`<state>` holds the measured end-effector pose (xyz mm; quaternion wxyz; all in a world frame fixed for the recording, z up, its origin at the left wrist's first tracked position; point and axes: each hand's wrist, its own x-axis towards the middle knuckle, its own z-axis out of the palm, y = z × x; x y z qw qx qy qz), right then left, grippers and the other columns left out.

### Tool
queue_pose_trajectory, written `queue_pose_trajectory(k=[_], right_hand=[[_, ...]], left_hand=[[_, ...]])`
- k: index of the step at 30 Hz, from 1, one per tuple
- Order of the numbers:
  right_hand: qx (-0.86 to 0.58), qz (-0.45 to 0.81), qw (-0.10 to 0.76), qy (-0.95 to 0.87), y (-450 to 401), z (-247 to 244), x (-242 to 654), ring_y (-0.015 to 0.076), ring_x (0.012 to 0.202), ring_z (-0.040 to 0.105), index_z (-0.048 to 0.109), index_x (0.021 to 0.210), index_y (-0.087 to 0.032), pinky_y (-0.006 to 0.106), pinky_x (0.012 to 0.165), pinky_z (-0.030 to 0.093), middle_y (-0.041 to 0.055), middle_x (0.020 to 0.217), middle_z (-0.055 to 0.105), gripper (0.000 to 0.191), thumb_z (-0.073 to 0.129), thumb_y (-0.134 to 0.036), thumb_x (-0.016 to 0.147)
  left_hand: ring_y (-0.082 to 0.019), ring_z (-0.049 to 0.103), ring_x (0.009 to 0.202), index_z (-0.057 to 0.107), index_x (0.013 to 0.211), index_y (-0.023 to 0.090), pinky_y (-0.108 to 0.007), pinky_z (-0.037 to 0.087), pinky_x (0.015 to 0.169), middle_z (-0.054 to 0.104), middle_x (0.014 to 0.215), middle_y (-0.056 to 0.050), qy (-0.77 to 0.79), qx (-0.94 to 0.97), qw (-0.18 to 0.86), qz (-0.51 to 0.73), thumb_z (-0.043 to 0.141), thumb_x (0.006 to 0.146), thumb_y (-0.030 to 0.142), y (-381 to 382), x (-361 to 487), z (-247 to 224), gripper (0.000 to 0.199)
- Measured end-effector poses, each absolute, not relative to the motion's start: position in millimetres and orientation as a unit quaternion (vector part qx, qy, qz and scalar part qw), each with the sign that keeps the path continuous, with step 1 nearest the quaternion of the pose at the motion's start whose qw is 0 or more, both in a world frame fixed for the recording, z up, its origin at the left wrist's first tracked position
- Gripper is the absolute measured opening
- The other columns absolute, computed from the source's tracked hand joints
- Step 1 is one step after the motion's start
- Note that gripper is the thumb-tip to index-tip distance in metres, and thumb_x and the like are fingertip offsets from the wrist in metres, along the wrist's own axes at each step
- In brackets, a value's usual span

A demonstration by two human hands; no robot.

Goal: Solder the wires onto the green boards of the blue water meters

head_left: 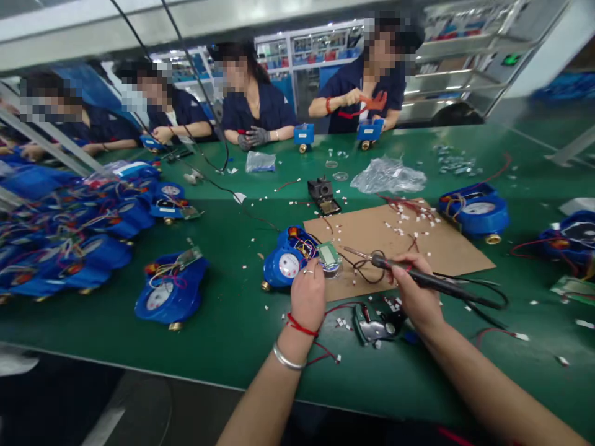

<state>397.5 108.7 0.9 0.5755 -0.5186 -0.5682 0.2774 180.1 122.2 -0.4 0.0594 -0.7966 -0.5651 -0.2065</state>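
Observation:
My right hand (416,288) is closed round the dark handle of a soldering iron (430,284), its tip pointing left toward a small green circuit board (328,255) with a display. The tip stands a little apart from the board. With its fingertips at the board's lower left edge, my left hand (309,288) is pinching it. Wires run from the board into an open blue water meter (284,263) with a round white dial, just left of it. A spool of solder (331,271) seems to lie under the board, partly covered.
A brown cardboard sheet (372,232) carries red wires with white connectors. Wire strippers (374,325) lie in front, a black soldering stand (324,195) behind. Blue meters (170,288) crowd the left; another meter (478,210) is right. Several co-workers (258,102) sit opposite.

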Motion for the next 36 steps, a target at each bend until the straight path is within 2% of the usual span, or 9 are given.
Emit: queue_pose_trajectory(k=[6,12,18,23,27,30,36], right_hand=[[-0.512,0.222,0.503,-0.66,93.8,6.5,392.5,0.0204,0.082,0.061,0.06,0.092,-0.024,0.033,0.073,0.048,0.0041,0.088,0.064,0.016,0.064,-0.025,0.077],[-0.498,0.187,0.475,-0.701,93.3,10.7,388.4,0.0222,0.084,0.064,0.058,0.096,-0.028,0.036,0.074,0.052,0.0037,0.089,0.066,0.02,0.063,-0.023,0.077],[-0.531,0.161,0.484,-0.676,94.1,4.3,385.9,0.0261,0.085,0.068,0.062,0.101,-0.034,0.043,0.074,0.057,0.0029,0.094,0.07,0.024,0.062,-0.03,0.077],[-0.507,0.279,0.529,-0.621,91.6,-0.6,380.9,0.0221,0.067,0.069,0.059,0.11,-0.037,0.037,0.066,0.06,0.0019,0.084,0.071,0.029,0.058,-0.03,0.081],[-0.514,0.26,0.527,-0.625,92.0,3.6,378.0,0.0228,0.075,0.07,0.062,0.104,-0.033,0.038,0.071,0.059,0.0037,0.089,0.071,0.024,0.06,-0.03,0.08],[-0.525,0.242,0.514,-0.633,92.0,5.9,380.1,0.0228,0.08,0.068,0.06,0.098,-0.029,0.036,0.07,0.057,0.0041,0.09,0.069,0.021,0.064,-0.029,0.078],[-0.535,0.241,0.489,-0.645,91.5,2.1,384.6,0.0188,0.078,0.063,0.058,0.09,-0.025,0.031,0.069,0.052,0.0028,0.086,0.064,0.013,0.063,-0.027,0.079]], left_hand=[[-0.02,0.057,0.104,0.056,0.104,0.011,-0.031,0.048,0.086,0.057,0.12,-0.012,-0.573,-0.794,0.05,-0.195,0.042,0.088,0.007,121.9,181.5,-0.1,0.021],[-0.02,0.059,0.103,0.056,0.107,0.012,-0.033,0.051,0.085,0.059,0.119,-0.013,-0.564,-0.793,0.064,-0.22,0.042,0.086,0.004,120.7,180.4,1.5,0.026],[-0.021,0.063,0.099,0.058,0.108,0.013,-0.033,0.055,0.08,0.063,0.113,-0.012,-0.548,-0.788,0.127,-0.25,0.037,0.08,-0.005,125.6,177.9,-8.3,0.039],[-0.021,0.064,0.099,0.059,0.107,0.013,-0.032,0.056,0.08,0.063,0.114,-0.011,-0.54,-0.789,0.152,-0.252,0.035,0.077,-0.006,125.7,176.7,-13.1,0.042],[-0.021,0.063,0.099,0.058,0.109,0.013,-0.033,0.055,0.081,0.062,0.114,-0.011,-0.545,-0.789,0.137,-0.249,0.037,0.079,-0.005,125.3,177.4,-11.0,0.041],[-0.021,0.061,0.1,0.056,0.109,0.012,-0.035,0.053,0.083,0.061,0.114,-0.012,-0.554,-0.792,0.095,-0.239,0.039,0.082,-0.002,123.4,178.8,-5.1,0.035],[-0.021,0.059,0.101,0.056,0.106,0.012,-0.034,0.05,0.084,0.058,0.119,-0.013,-0.565,-0.792,0.052,-0.225,0.041,0.086,0.004,122.0,180.3,-1.9,0.026]])
